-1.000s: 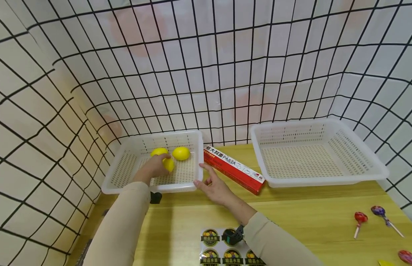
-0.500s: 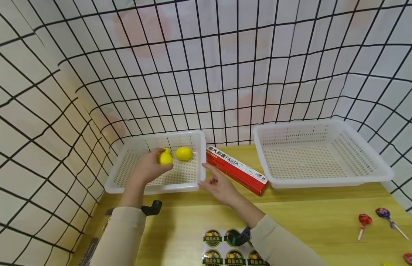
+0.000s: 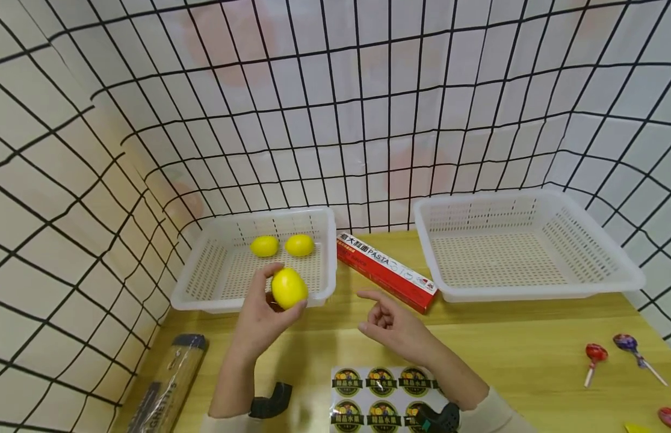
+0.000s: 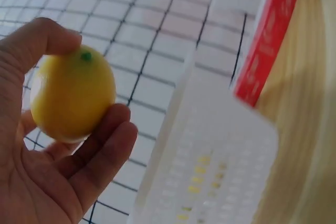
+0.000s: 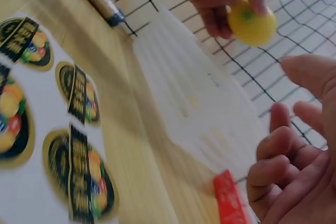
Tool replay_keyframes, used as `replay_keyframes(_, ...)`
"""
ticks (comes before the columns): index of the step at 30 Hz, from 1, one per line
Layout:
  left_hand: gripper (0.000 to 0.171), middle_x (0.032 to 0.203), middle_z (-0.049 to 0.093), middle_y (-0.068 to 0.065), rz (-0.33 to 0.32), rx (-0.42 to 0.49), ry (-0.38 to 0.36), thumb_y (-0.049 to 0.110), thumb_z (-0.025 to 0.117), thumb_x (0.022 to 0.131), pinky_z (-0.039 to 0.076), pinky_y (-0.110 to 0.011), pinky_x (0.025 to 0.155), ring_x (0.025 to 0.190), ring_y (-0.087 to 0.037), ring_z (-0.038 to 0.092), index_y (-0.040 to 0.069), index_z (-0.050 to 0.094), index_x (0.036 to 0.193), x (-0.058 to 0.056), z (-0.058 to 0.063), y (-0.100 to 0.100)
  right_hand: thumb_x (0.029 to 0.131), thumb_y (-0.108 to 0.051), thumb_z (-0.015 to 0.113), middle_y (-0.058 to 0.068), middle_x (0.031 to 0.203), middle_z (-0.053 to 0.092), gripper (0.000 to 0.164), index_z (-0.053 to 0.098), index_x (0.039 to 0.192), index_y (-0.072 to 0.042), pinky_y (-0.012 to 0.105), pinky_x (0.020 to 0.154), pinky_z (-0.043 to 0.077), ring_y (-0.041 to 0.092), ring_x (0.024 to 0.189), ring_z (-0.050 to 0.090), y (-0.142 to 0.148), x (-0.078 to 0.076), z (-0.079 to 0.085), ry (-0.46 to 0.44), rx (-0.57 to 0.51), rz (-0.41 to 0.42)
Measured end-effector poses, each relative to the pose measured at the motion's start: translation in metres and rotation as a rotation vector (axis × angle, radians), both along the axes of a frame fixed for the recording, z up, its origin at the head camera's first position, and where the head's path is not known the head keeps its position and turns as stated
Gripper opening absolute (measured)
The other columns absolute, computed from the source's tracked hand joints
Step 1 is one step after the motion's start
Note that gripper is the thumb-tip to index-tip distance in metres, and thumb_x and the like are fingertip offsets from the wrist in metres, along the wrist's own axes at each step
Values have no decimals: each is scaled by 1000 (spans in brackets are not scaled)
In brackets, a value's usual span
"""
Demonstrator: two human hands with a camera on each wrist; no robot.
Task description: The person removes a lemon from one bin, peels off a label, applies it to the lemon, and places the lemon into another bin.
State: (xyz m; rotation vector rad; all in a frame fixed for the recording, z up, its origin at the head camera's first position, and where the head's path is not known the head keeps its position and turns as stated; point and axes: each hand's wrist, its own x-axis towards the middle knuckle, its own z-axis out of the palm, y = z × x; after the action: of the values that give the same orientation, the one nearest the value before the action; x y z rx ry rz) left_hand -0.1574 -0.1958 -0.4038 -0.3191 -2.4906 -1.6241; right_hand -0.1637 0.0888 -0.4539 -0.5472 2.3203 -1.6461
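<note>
My left hand (image 3: 262,319) grips a yellow lemon (image 3: 289,288) between thumb and fingers, above the front edge of the left white basket (image 3: 205,304). In the left wrist view the lemon (image 4: 73,95) shows a green spot at one end. Two more lemons lie side by side in that basket, the left lemon (image 3: 265,246) and the right lemon (image 3: 299,245). My right hand (image 3: 400,331) holds nothing; its index finger points toward the lemon and its other fingers are loosely curled. It hovers above the table, behind a sheet of round fruit stickers (image 3: 382,400).
A red and white pasta box (image 3: 389,273) lies between the left basket and a right white basket (image 3: 497,294). A spaghetti packet (image 3: 175,379) is at front left. Lollipops, including a red lollipop (image 3: 596,353), lie at right. Black wire grid (image 3: 362,150) surrounds the back and sides.
My left hand has lifted a lemon out of the left basket and brought it toward me and to the right. My right hand has let go of the basket's edge and moved right.
</note>
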Motion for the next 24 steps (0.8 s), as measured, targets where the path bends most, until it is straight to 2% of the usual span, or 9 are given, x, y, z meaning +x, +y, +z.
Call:
replay_keyframes(2, 75, 134, 51, -15, -51, -3, -6, 8, 84, 80, 59, -28, 71, 88, -23, 65, 18, 45, 144, 11, -2, 7, 97, -29, 71, 4, 94, 60, 58, 48, 149, -22, 21, 61, 44, 8, 70, 50, 13, 7, 0, 1, 21, 1)
replay_keyframes(6, 71, 133, 58, -7, -136, -101, -40, 17, 86, 80, 56, -30, 83, 98, -20, 62, 22, 52, 142, 27, -11, 21, 97, -28, 71, 3, 94, 61, 53, 52, 146, -21, 23, 63, 47, 8, 71, 52, 38, 21, 1, -19, 79, 5)
replay_keyframes(9, 72, 128, 61, -3, -213, -156, -112, 20, 86, 79, 54, -30, 86, 100, -19, 60, 21, 52, 143, 30, -23, 35, 96, -26, 72, 3, 91, 62, 50, 56, 142, -14, 24, 61, 47, 7, 69, 52, 58, 31, -1, -32, 120, 7)
replay_keyframes(11, 72, 126, 62, -3, -268, -176, -171, 20, 85, 79, 55, -28, 83, 97, -17, 60, 20, 51, 143, 28, -33, 46, 96, -25, 71, 4, 89, 62, 49, 56, 141, -10, 24, 59, 47, 7, 67, 52, 72, 36, -4, -48, 131, 5)
replay_keyframes(14, 73, 129, 60, -5, -325, -220, -211, 23, 84, 81, 55, -25, 80, 96, -15, 60, 14, 50, 144, 24, -47, 65, 97, -25, 71, 4, 88, 62, 49, 56, 140, -7, 25, 58, 47, 6, 64, 52, 92, 43, -11, -70, 157, -13)
replay_keyframes(17, 73, 135, 58, -4, -334, -290, -198, 32, 82, 82, 54, -26, 81, 99, -13, 58, 13, 51, 145, 19, -59, 84, 96, -26, 72, 1, 86, 61, 47, 59, 137, -7, 23, 60, 46, 4, 65, 51, 111, 49, -21, -61, 199, -56)
replay_keyframes(20, 73, 138, 57, -4, -303, -366, -163, 40, 80, 83, 52, -28, 83, 102, -12, 58, 14, 53, 145, 11, -67, 101, 94, -28, 74, -2, 84, 61, 45, 62, 132, -7, 22, 60, 44, 1, 65, 50, 125, 57, -30, -39, 241, -82)
replay_keyframes(24, 72, 138, 58, -3, -249, -414, -134, 41, 80, 83, 54, -33, 85, 105, -15, 60, 17, 53, 145, 0, -75, 116, 92, -29, 76, -3, 81, 60, 46, 64, 130, -5, 22, 57, 44, 1, 63, 49, 136, 63, -42, -62, 253, -52)
